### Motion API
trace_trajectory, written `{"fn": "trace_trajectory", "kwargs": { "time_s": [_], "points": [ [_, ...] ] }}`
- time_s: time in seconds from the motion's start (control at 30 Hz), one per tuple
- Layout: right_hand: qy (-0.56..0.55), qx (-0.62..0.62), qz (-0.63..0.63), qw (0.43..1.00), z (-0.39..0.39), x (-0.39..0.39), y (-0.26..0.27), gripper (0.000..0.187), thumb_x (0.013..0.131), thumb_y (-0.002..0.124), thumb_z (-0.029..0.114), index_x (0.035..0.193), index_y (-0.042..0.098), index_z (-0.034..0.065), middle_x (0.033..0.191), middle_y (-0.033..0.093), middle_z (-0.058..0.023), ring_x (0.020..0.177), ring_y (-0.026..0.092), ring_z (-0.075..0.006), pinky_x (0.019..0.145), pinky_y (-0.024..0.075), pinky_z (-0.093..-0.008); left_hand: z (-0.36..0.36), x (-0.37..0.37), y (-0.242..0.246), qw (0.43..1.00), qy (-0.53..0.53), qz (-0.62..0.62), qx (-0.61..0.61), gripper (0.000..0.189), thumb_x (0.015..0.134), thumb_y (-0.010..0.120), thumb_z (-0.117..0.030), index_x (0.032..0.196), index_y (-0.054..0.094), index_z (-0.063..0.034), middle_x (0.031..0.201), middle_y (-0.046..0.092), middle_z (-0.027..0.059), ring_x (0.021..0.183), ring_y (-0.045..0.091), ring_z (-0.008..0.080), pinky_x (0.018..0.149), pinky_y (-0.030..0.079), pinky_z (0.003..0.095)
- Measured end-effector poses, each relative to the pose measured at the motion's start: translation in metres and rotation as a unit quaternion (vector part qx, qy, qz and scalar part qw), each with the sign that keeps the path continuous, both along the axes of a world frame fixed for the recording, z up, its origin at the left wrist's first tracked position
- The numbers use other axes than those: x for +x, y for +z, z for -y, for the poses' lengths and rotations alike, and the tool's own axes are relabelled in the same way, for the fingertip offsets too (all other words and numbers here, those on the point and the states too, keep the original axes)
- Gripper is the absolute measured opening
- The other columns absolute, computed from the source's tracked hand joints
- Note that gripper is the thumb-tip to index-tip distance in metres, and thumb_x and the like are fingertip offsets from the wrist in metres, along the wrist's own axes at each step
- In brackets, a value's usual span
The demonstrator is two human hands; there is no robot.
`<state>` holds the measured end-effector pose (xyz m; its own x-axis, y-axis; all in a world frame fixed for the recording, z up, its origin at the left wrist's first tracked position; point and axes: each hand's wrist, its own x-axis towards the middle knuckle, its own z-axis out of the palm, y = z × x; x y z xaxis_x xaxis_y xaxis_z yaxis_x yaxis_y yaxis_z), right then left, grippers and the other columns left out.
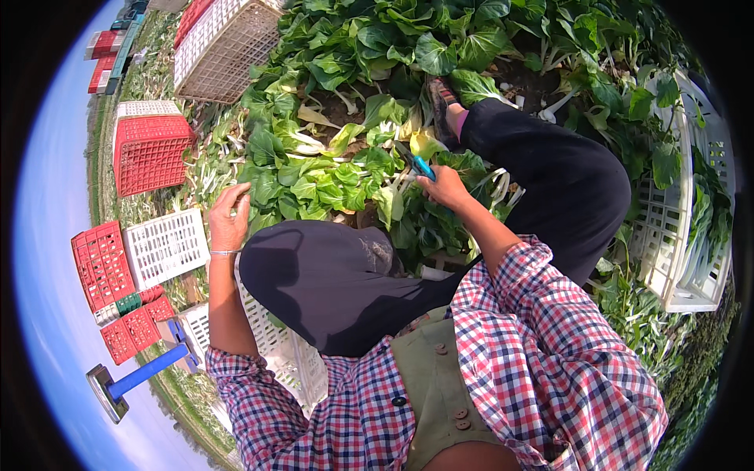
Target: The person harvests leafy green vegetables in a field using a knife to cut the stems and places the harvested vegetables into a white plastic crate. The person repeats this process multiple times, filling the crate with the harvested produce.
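My right hand (446, 187) is closed round the blue handle of a cutting tool (423, 168), most likely pruning shears, whose dark end points up and left over the leaves. Just below and around it lie leafy greens (336, 185) with pale stalks, some of them yellowing. At the left, beyond my bent knee, my left hand (230, 215) is raised with its fingers curved and apart, holding nothing; a thin bracelet (225, 252) circles that wrist. More greens (436, 53) stand close together ahead, by my foot.
A white plastic crate (665, 235) holding greens stands at the right. Left of the plants are a white crate (227, 56), a red crate (154, 150) and several more. A blue post (147, 371) with a flat top rises at lower left. Cut stalks and leaves litter the ground.
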<state>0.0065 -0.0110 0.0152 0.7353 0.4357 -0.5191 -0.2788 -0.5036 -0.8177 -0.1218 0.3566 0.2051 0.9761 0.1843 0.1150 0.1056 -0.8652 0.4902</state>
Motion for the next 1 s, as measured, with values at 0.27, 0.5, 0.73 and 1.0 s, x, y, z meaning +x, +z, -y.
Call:
{"fn": "trace_trajectory", "kwargs": {
  "time_s": [0.27, 0.5, 0.73, 1.0],
  "points": [
    [0.077, -0.046, 0.127, 0.988, -0.009, 0.01, 0.014, 0.033, 0.081, 0.06, 0.032, 0.085, 0.058, -0.0009, 0.074, 0.059, -0.0231, 0.075, 0.059, -0.0394, 0.068, 0.0461, -0.0442, 0.063, 0.133, -0.085, 0.96, -0.253, -0.082, -0.084, 0.011, 0.079, 0.061, -0.007, 0.088, 0.064, -0.0026, 0.081, 0.063, 0.0117, 0.073, 0.061, 0.0272, 0.067, 0.049, 0.032],
    [0.174, -0.165, 0.153, 0.959, -0.041, 0.024, -0.031, 0.034, 0.081, 0.062, 0.029, 0.094, 0.058, -0.0024, 0.077, 0.061, -0.0231, 0.077, 0.061, -0.0389, 0.071, 0.0476, -0.0432, 0.116, 0.117, -0.167, 0.927, -0.248, -0.237, 0.15, 0.048, 0.075, 0.062, -0.048, 0.091, 0.062, -0.0023, 0.092, 0.061, 0.015, 0.083, 0.059, 0.0313, 0.071, 0.048, 0.0405],
    [0.207, -0.229, 0.146, 0.94, -0.014, 0.016, -0.078, 0.041, 0.078, 0.06, 0.036, 0.098, 0.059, 0.0009, 0.09, 0.061, -0.0225, 0.091, 0.058, -0.0388, 0.081, 0.0442, -0.044, 0.103, 0.065, -0.215, 0.918, -0.165, -0.322, 0.164, 0.031, 0.072, 0.066, -0.019, 0.097, 0.058, -0.0028, 0.102, 0.051, 0.0166, 0.078, 0.061, 0.0313, 0.067, 0.05, 0.0406],
    [0.238, -0.227, 0.109, 0.938, -0.037, 0.029, -0.059, 0.037, 0.078, 0.059, 0.039, 0.091, 0.065, 0.0049, 0.087, 0.064, -0.019, 0.084, 0.062, -0.0356, 0.077, 0.0477, -0.0429, 0.098, 0.059, -0.223, 0.934, -0.138, -0.296, 0.143, 0.03, 0.07, 0.067, -0.016, 0.096, 0.059, -0.0021, 0.101, 0.052, 0.0182, 0.078, 0.061, 0.0342, 0.068, 0.05, 0.0417]
  ]
}}
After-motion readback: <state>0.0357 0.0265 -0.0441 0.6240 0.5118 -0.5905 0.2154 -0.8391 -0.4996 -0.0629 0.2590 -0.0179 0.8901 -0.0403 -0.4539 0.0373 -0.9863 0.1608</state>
